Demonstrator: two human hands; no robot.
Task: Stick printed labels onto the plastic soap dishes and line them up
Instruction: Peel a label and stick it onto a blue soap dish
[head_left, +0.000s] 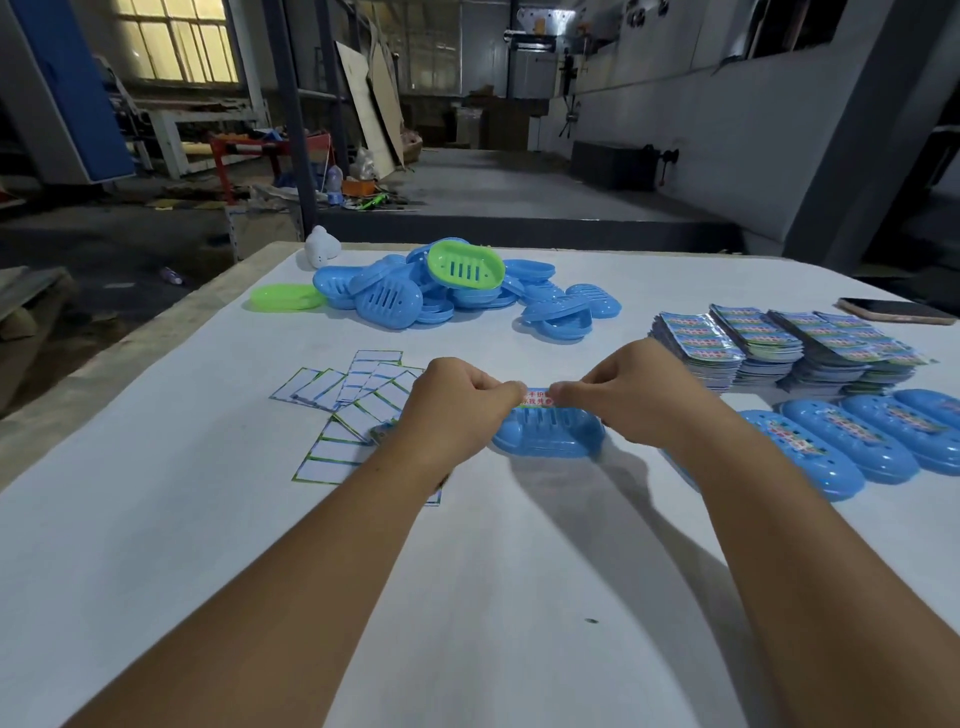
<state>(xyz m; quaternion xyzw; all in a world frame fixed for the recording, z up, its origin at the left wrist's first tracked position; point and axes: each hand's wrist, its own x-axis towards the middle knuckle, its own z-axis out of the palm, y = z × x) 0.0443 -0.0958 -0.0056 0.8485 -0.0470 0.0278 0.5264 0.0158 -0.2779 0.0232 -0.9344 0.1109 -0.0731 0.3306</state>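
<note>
Over the blue soap dish (548, 434) at table centre, I see left hand (457, 402) and right hand (618, 395) pinching the label (537, 397) ends taut; uneven lowering could stick it crooked or wrinkled.

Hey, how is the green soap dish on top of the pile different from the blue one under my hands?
The green soap dish perches tilted atop the pile; the blue soap dish sits on the table. The green one is untouched and bare; the left hand and right hand hold a label over the blue one. Both have slotted ovals.
</note>
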